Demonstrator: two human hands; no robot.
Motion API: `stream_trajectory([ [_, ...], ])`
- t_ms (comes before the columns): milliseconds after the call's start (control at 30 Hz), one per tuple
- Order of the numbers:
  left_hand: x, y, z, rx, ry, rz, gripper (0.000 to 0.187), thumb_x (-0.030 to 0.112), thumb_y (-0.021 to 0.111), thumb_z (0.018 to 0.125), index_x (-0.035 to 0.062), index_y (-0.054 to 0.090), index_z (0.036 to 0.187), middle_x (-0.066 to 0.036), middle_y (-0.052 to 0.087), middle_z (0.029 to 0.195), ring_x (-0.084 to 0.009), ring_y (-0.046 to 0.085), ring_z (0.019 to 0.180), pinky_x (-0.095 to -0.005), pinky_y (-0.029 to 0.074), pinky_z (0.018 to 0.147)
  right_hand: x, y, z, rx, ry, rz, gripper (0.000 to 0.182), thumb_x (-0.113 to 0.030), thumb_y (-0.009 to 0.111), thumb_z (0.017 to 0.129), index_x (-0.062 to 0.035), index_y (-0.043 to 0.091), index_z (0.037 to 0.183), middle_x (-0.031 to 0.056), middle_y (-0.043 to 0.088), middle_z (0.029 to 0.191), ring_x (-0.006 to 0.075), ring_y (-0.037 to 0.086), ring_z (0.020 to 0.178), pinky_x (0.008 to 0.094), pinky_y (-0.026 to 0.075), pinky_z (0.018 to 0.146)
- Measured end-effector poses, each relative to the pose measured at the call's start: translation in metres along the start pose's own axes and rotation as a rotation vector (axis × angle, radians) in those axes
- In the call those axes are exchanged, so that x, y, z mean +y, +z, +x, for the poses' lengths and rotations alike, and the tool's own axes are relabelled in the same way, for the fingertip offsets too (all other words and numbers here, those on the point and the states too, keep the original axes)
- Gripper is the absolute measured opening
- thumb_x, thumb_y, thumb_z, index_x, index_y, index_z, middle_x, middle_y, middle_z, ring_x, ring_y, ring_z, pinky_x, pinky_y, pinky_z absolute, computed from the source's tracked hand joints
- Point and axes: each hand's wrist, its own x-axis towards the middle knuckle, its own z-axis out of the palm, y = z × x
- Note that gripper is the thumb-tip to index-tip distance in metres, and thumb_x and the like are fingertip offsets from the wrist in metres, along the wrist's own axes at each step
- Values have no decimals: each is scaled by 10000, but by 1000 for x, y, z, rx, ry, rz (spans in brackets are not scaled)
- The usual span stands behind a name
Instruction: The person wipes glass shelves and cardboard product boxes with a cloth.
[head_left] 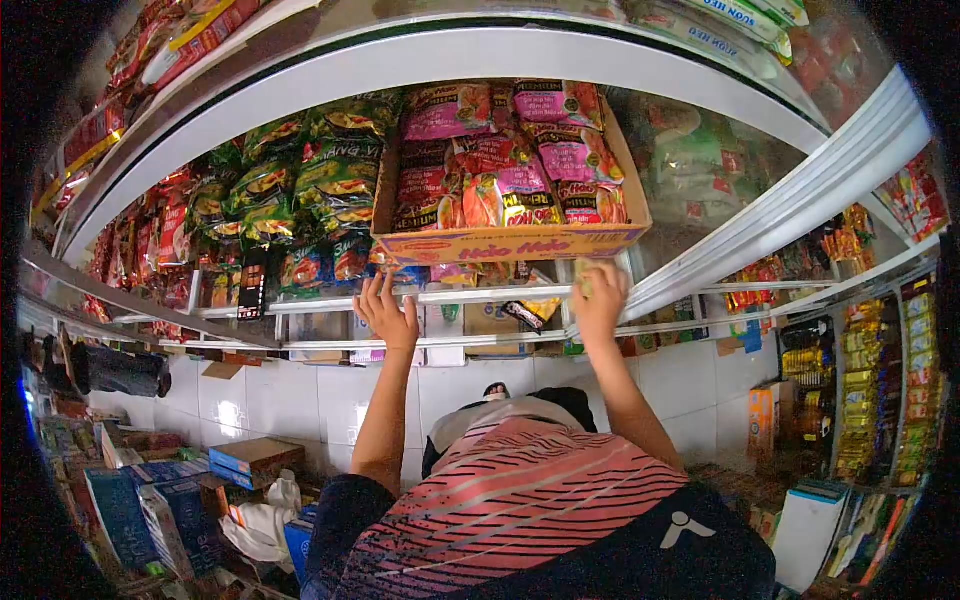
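Note:
A shallow cardboard box point(510, 244), open at the top and filled with pink and red noodle packets point(560, 155), rests on the shelf in front of me. My left hand point(387, 313) lies with fingers spread on the white shelf rail, just below the box's left corner. Near the box's front right edge, my right hand point(600, 297) is over the rail, somewhat blurred, with its fingers bent round something small and pale that I cannot make out. A yellow and black packet point(535, 312) lies between the hands, behind the rail.
Green noodle packets point(340, 190) fill the shelf left of the box. A white sliding frame point(780, 210) slants across the right side. Below are white floor tiles point(340, 395), with stacked boxes point(255, 460) at lower left and hanging yellow packets point(860, 400) at right.

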Motion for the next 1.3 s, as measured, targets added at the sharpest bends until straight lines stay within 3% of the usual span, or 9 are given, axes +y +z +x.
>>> stream_trajectory([
  [133, -4, 2, -3, -9, 18, 39, 471, 413, 352, 834, 74, 480, 1134, -102, 450, 1172, -288, 337, 1161, -482, 101, 997, -50, 45, -18, -235, -144, 202, 296, -106, 617, 633, -45, 539, 912, 115, 480, 986, 333, 423, 970, 420, 356, 850],
  [233, -8, 2, -2, -6, 46, 69, 475, 422, 349, 833, 80, 480, 1135, -98, 451, 1170, -288, 335, 1161, -484, 98, 997, -74, 50, -22, -329, -255, 347, 273, -106, 632, 619, -66, 566, 881, 80, 491, 981, 320, 424, 1006, 430, 341, 882],
  [333, -9, -2, -3, -51, 58, 63, 466, 411, 365, 829, 75, 481, 1131, -93, 453, 1174, -289, 335, 1163, -480, 110, 997, -40, 28, -17, -273, -257, 345, 258, -107, 651, 594, -77, 574, 839, 67, 499, 970, 296, 434, 998, 422, 343, 874],
  [433, -5, -6, -1, -45, 48, 34, 436, 357, 451, 790, 64, 497, 1110, -96, 449, 1176, -290, 334, 1162, -478, 123, 1000, 9, -8, -1, 57, -130, 137, 203, -31, 625, 553, -70, 533, 730, 73, 519, 832, 280, 476, 842, 400, 388, 713],
  [600, 3, -6, 0, -34, -3, 17, 425, 325, 454, 780, 53, 489, 1105, -108, 445, 1166, -294, 329, 1163, -487, 112, 1004, -14, 15, -2, -69, -62, 95, 219, -53, 637, 554, -52, 524, 741, 104, 505, 860, 301, 468, 856, 389, 383, 754],
  [767, 7, -13, 2, -80, -23, 3, 407, 257, 497, 759, 57, 478, 1114, -113, 436, 1168, -297, 319, 1167, -492, 107, 1004, -45, 37, -15, -185, -265, 346, 232, -83, 655, 547, -58, 541, 748, 85, 514, 912, 309, 463, 937, 419, 381, 804],
  [1033, 17, -21, 8, -79, -72, -86, 403, 268, 535, 746, 65, 494, 1092, -96, 445, 1166, -290, 332, 1160, -486, 115, 1002, -22, 13, 9, -15, 15, 109, 148, -49, 624, 565, -61, 529, 677, 101, 511, 828, 305, 462, 831, 409, 357, 767],
  [1167, 37, -26, 26, -55, -254, -57, 321, 199, 578, 747, 56, 507, 1026, -96, 464, 1110, -281, 377, 1105, -470, 134, 992, -75, 43, -12, -207, -314, 367, 141, -50, 617, 578, -54, 532, 690, 70, 530, 817, 275, 487, 825, 366, 397, 739],
  [1300, 51, -57, 60, -3, -442, -745, 281, 100, 565, 762, 21, 496, 1022, -113, 494, 1056, -237, 436, 1015, -351, 295, 907, -84, 26, -7, -324, -347, 542, 158, -52, 647, 580, -47, 560, 711, 57, 542, 858, 253, 490, 888, 352, 392, 791],
])
